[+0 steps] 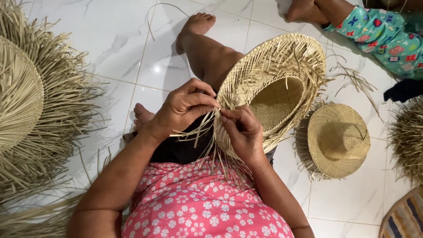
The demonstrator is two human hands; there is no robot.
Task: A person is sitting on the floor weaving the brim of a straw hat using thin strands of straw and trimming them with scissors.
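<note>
Here, unfinished straw hat [275,94] tilted on the lap, crown hollow facing up. Left hand [183,108] and right hand [242,132] meet at its near brim edge, both pinching loose straw strands [194,130] trailing leftward. Finished hat [338,140] on the floor beyond its right rim.

Home floor used as hat-weaving spot. Evidence: white marble-look tiles [128,48] w/ grout lines; person seated barefoot on floor; straw hats, finished [338,140] & unfinished [31,101], lying about; loose straw [352,79]; striped mat [405,218] at corner; 2nd person's patterned sleeve [383,33] nearby.
</note>
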